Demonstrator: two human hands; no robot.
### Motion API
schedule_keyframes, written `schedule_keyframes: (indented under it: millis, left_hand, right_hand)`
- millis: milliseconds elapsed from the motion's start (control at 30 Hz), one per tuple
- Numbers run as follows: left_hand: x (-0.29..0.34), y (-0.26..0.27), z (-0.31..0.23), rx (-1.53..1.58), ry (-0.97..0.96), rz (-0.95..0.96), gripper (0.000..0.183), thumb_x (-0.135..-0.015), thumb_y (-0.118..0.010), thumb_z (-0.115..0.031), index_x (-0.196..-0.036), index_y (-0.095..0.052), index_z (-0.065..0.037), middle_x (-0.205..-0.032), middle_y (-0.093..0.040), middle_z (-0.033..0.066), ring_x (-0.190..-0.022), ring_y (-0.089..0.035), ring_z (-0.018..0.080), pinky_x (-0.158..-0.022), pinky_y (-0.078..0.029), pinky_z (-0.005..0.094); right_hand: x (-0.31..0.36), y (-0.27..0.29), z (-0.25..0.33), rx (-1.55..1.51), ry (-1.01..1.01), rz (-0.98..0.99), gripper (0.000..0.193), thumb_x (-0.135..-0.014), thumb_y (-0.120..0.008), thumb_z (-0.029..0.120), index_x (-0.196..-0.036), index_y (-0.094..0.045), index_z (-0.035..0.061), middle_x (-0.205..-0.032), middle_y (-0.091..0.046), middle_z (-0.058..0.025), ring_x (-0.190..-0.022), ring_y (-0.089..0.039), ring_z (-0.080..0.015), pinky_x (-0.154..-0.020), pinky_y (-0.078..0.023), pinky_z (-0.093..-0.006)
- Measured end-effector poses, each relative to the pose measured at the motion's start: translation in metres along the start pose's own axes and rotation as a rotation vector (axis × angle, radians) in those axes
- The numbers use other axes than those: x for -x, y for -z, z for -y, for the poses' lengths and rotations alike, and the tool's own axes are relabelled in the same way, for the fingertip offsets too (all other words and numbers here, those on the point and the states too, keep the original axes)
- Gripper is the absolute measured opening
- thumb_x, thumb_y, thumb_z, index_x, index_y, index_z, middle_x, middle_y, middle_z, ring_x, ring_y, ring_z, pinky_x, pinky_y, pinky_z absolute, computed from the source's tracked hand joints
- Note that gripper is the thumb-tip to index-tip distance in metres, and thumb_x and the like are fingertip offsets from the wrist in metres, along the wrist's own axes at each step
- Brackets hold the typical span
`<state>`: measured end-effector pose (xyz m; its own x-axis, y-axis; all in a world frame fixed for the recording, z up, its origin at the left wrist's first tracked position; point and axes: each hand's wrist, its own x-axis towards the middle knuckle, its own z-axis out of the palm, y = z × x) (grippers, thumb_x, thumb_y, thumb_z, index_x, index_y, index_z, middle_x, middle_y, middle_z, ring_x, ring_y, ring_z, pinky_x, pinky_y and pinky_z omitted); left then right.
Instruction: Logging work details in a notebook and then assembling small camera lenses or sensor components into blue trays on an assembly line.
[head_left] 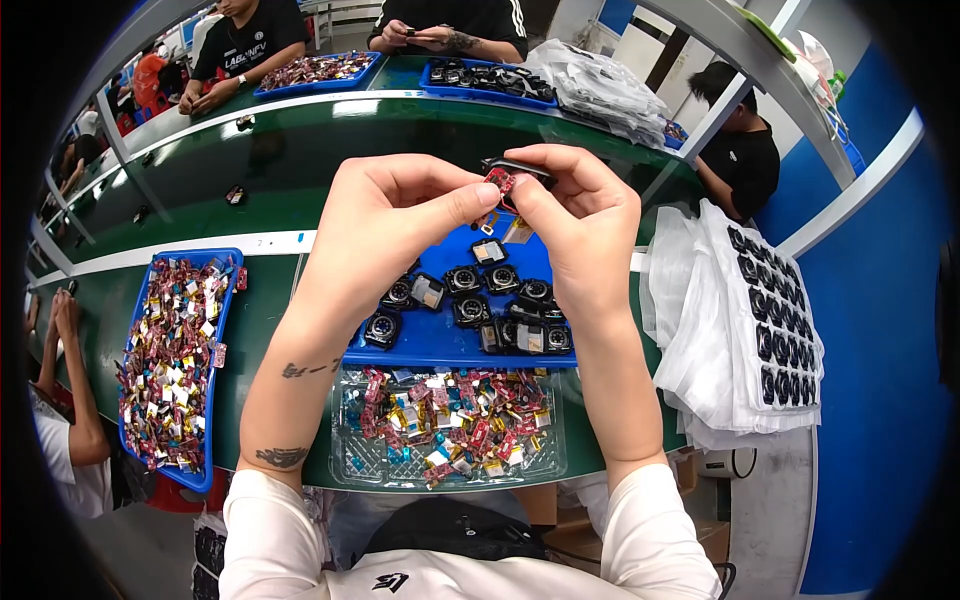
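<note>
Both my hands are raised over the bench, with their fingertips meeting. The thumb and fingers of my left hand (400, 205) pinch a small red circuit board (498, 180). My right hand (582, 215) grips a black watch case (520, 168) behind and beside that board; how far the two parts are joined is hidden by my fingers. Below them lies a blue tray (420, 347) with several black watch cases (471, 310) on it. Closer to me, a clear plastic tray (347, 430) holds a heap of red boards with silver and yellow parts (480, 420).
A long blue bin (215, 410) of similar boards stands at left. White foam sheets (700, 330), the top one bearing rows of black cases (775, 310), are stacked at right. Beyond runs a green conveyor (300, 150) with a few cases on it. Several co-workers sit around.
</note>
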<state>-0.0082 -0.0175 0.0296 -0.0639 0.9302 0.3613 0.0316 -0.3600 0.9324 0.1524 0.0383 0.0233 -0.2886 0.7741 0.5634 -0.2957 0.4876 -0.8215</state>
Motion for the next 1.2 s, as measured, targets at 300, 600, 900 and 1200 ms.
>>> schedule_keyframes:
  millis: [300,600,900,1200]
  left_hand:
    - [-0.005,-0.007,0.006,0.004,-0.024,-0.124,0.02,-0.082,-0.072,-0.013,-0.095,-0.066,0.002,-0.077,-0.067,0.0045,-0.065,-0.057,0.0053,-0.058,-0.043,0.0181]
    - [-0.011,-0.007,0.016,-0.028,-0.137,-0.058,0.019,-0.084,-0.071,-0.014,-0.095,-0.068,0.002,-0.081,-0.069,0.0056,-0.076,-0.063,0.0063,-0.068,-0.05,0.02]
    - [-0.073,0.044,0.021,-0.222,0.01,-0.128,0.021,-0.086,-0.068,-0.025,-0.093,-0.07,-0.006,-0.081,-0.067,-0.0003,-0.075,-0.057,0.0054,-0.068,-0.044,0.0195]
    - [-0.139,0.114,0.144,-0.58,0.633,-0.168,0.036,-0.081,-0.069,-0.039,-0.101,-0.067,-0.009,-0.083,-0.068,0.004,-0.072,-0.061,0.0124,-0.066,-0.045,0.0291]
  right_hand:
    - [-0.002,-0.003,-0.001,0.014,0.05,-0.008,0.017,-0.082,-0.065,-0.002,-0.099,-0.064,-0.0062,-0.088,-0.068,-0.01,-0.08,-0.065,-0.0112,-0.071,-0.054,-0.0217]
    - [-0.004,0.002,0.005,0.017,0.033,0.031,0.018,-0.083,-0.069,0.003,-0.097,-0.064,-0.006,-0.089,-0.068,-0.0104,-0.079,-0.066,-0.0117,-0.067,-0.054,-0.0218]
    - [-0.014,0.032,0.017,0.26,0.061,-0.058,0.022,-0.084,-0.068,0.005,-0.104,-0.064,-0.0017,-0.091,-0.067,-0.007,-0.075,-0.064,-0.009,-0.066,-0.051,-0.0207]
    - [-0.019,0.056,0.025,0.265,0.166,-0.131,0.013,-0.085,-0.064,0.004,-0.096,-0.065,-0.0017,-0.088,-0.069,-0.0071,-0.079,-0.066,-0.0114,-0.073,-0.052,-0.0235]
